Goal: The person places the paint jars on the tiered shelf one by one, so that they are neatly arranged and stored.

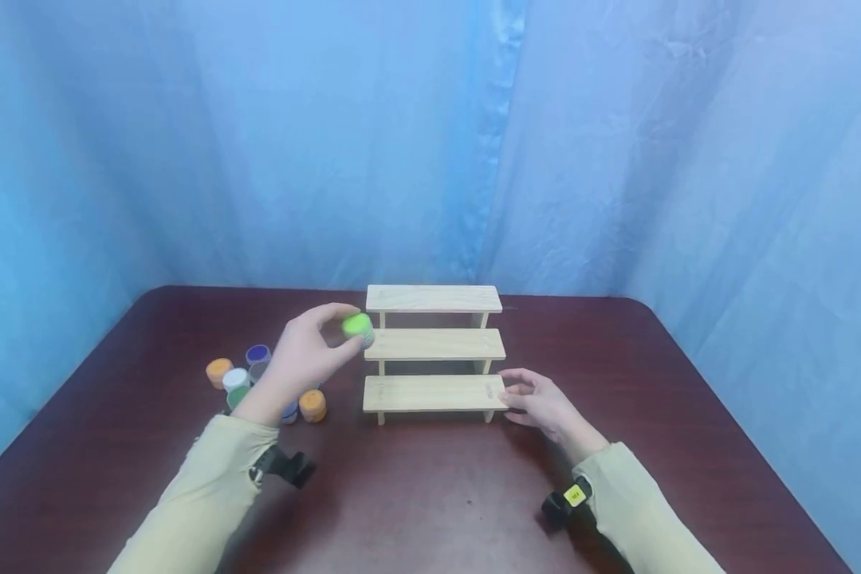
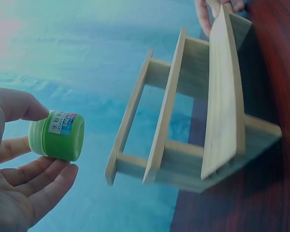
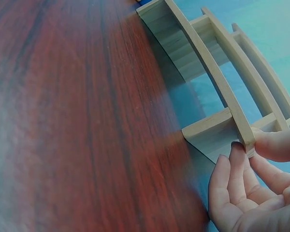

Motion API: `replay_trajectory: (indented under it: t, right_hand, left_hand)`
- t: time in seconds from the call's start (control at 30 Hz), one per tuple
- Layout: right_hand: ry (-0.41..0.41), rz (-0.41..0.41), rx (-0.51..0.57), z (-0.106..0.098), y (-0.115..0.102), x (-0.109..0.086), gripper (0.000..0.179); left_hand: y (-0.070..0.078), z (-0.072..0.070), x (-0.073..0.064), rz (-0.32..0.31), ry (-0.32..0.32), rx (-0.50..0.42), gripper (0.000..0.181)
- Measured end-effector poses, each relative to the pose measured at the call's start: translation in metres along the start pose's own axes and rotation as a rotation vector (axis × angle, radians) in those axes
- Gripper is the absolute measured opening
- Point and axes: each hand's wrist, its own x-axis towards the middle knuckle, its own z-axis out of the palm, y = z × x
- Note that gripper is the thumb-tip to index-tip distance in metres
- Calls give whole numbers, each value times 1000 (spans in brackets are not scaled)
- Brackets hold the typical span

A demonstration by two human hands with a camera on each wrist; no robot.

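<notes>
With left hand (image 1: 307, 351), pinches the green paint jar (image 1: 359, 328); with right hand (image 1: 543, 406), grips the end of lowest board (image 1: 430, 394) of three-tier wooden stand (image 1: 434, 344), left of this hand.

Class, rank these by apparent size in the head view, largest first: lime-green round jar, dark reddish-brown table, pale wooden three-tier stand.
1. Dark reddish-brown table
2. Pale wooden three-tier stand
3. Lime-green round jar
</notes>
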Motion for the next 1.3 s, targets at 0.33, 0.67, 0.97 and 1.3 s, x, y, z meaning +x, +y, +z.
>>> replay_trajectory:
  t: [0.33, 0.67, 0.97, 1.3]
  right_hand:
    - [12, -9, 4, -4, 2, 1, 46]
    - [18, -2, -4, -7, 3, 1, 46]
    - [12, -4, 10, -8, 3, 3, 45]
    - [3, -11, 7, -6, 2, 0, 46]
  left_hand:
    - [14, 32, 32, 70, -46, 30, 38]
    - [25, 58, 61, 110, -26, 30, 38]
    - [32, 73, 80, 159, 33, 10, 32]
    - [42, 88, 95, 162, -27, 75, 35]
